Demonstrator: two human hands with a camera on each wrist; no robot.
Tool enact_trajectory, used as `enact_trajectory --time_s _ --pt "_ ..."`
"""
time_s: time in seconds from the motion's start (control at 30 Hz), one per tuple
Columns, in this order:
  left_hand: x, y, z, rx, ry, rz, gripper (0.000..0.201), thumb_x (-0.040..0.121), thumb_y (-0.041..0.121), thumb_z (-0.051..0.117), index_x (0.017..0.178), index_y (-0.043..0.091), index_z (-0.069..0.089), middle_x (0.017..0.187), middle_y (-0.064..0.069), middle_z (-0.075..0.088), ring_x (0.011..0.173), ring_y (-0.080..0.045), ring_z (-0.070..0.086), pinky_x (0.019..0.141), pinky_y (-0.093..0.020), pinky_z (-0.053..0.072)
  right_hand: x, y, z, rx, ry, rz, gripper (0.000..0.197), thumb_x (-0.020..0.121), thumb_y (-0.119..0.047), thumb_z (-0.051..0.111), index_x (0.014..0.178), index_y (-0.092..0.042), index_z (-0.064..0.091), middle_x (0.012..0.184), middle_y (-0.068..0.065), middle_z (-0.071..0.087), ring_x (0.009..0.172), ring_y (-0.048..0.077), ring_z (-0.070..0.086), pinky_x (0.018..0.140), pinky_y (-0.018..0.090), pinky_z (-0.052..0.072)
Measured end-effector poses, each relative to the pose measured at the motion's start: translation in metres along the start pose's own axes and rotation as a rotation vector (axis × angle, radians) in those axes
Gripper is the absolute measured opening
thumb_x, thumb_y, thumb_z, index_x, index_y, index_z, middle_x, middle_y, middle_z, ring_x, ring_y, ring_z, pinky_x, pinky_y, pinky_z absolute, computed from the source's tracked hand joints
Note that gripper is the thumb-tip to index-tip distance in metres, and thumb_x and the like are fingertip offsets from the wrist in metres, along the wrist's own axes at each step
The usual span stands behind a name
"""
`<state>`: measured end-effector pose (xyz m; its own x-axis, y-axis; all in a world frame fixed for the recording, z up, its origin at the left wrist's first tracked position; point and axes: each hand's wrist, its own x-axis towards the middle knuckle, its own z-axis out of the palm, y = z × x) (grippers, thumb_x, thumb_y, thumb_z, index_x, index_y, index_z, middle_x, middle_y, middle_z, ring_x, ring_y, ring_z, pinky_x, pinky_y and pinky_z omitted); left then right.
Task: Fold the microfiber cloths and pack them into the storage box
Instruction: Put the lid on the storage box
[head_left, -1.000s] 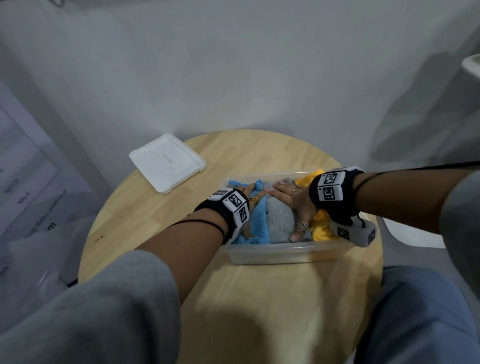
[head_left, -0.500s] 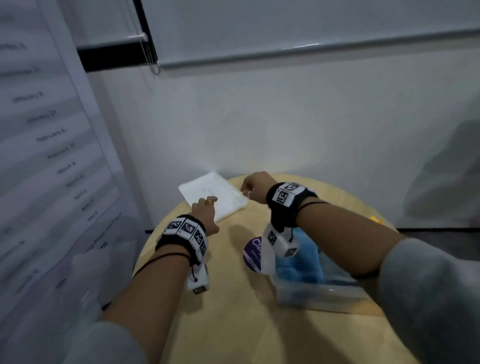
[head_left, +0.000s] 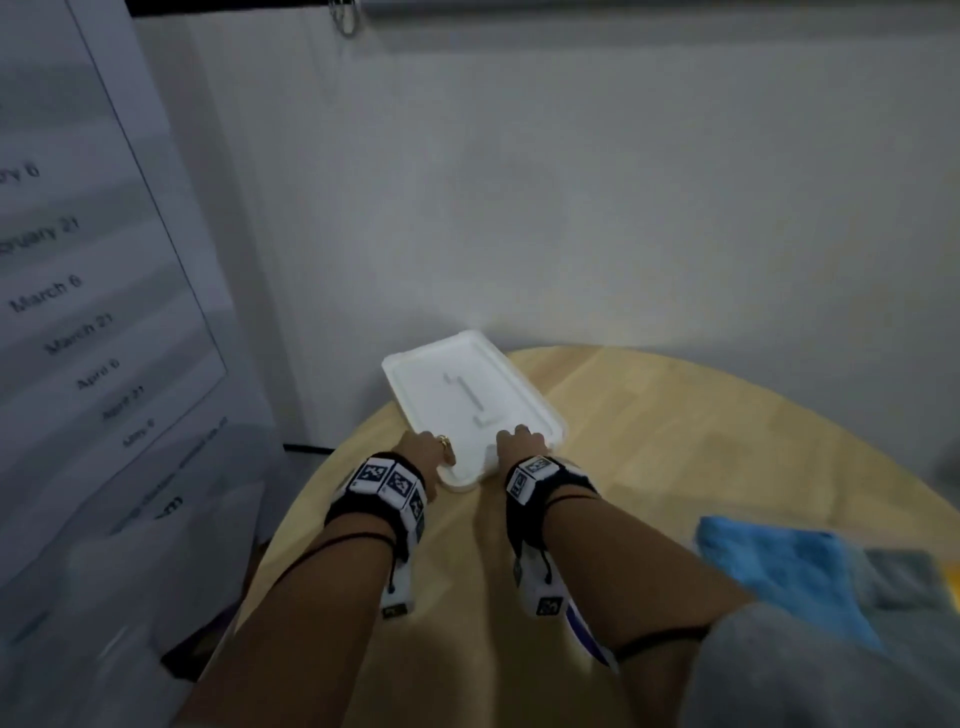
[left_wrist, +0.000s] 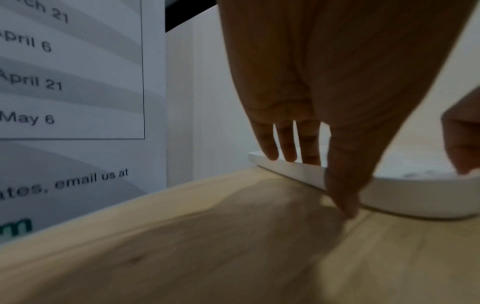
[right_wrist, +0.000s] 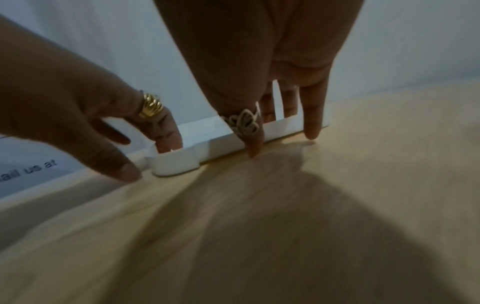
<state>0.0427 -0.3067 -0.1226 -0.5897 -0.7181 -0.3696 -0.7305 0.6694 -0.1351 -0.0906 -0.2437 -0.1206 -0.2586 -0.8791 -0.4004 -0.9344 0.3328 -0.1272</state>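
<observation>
lid (head_left: 470, 402) flat on bench (head_left: 675, 441) | left hand (head_left: 426, 449), right hand (head_left: 522, 441) grips pinch its near rim to lift | cloths (head_left: 779, 571) packed

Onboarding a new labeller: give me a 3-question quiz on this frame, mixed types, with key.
1. True or false: the white lid lies flat on the round wooden table.
2. Multiple choice: where does the left hand meet the lid? A) at its far edge by the wall; B) at its near corner, fingers on the rim; C) nowhere.
3. Fill the blank: the cloth nearest the right hand in the head view, at lower right, is ____.

Key:
1. True.
2. B; the right hand takes the same near end, fingers over the rim.
3. Blue.
</observation>
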Motion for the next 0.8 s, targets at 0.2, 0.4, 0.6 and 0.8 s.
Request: enact_trajectory --time_s 0.2,0.4,0.6,0.8 --pt "-0.039 -0.017 0.008 0.098 0.074 -0.026 0.040 0.094 0.014 0.043 0.133 0.022 0.042 0.129 -0.010 0.052 0.118 -0.026 0.049 0.096 -0.032 0.037 -0.031 -0.023 0.018 -0.038 -0.008 -0.088 0.040 0.086 -0.012 0.053 0.125 -0.007 0.043 0.131 0.016 0.036 0.124 0.038 0.029 0.099 0.051 0.039" --pt "-0.114 -0.026 0.024 -0.019 0.127 0.047 0.038 0.078 0.024 0.069 0.115 0.026 0.062 0.118 0.004 0.062 0.117 -0.022 0.052 0.105 -0.036 0.029 -0.103 -0.039 0.040 -0.024 0.028 -0.202 0.040 0.086 0.001 0.046 0.124 -0.006 0.038 0.130 0.017 0.039 0.122 0.036 0.032 0.096 0.049 0.038" --pt "-0.187 -0.028 -0.005 -0.436 0.651 0.229 0.028 0.063 -0.020 0.060 0.079 0.002 0.067 0.082 -0.018 0.065 0.081 -0.032 0.061 0.076 -0.035 0.049 -0.189 -0.045 0.029 0.065 0.441 -0.291 0.038 0.089 -0.005 0.047 0.126 -0.013 0.039 0.128 0.010 0.045 0.117 0.032 0.041 0.090 0.043 0.038" --pt "-0.253 0.035 -0.085 -0.565 0.911 0.210 0.040 0.085 0.008 0.062 0.124 0.007 0.053 0.119 -0.014 0.056 0.112 -0.031 0.047 0.100 -0.036 0.032 -0.264 -0.024 -0.018 0.597 0.753 -0.289 0.017 0.095 -0.012 0.045 0.107 -0.001 0.047 0.095 0.023 0.061 0.089 0.039 0.056 0.064 0.034 0.031"
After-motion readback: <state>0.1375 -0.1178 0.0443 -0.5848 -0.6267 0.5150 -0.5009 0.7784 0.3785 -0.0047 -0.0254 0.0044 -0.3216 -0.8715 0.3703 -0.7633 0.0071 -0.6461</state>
